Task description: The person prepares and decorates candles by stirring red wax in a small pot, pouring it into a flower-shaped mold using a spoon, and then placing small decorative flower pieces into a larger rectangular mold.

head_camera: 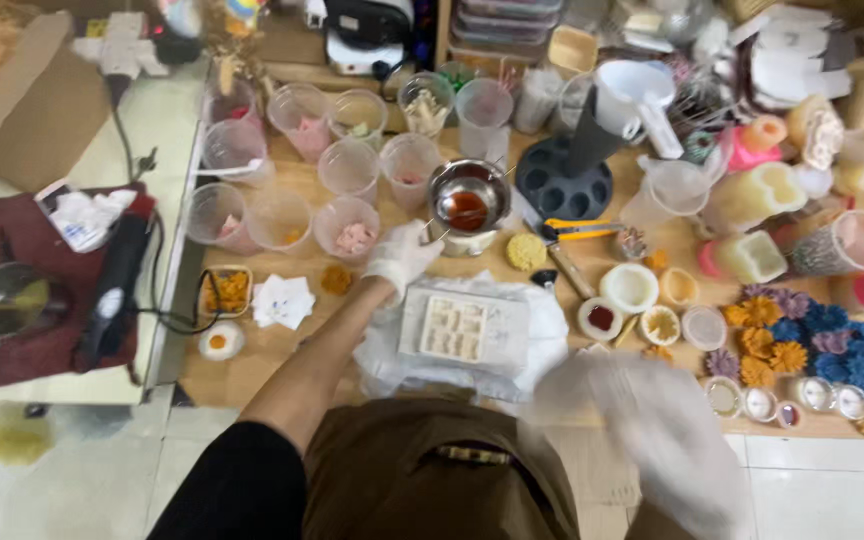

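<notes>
Left hand, white-gloved, is curled at the handle of a small steel pot holding red liquid, beside clear plastic cups. A white mould tray lies just below. Right hand is blurred; grip cannot be told. Wax flowers are clustered right.

On the counter, the mould lies on a cloth nearest the person, with the pot behind it and the left hand between them. Cups stand left of the pot. The flowers lie far right, and the right hand hangs before the cloth's right edge.
</notes>
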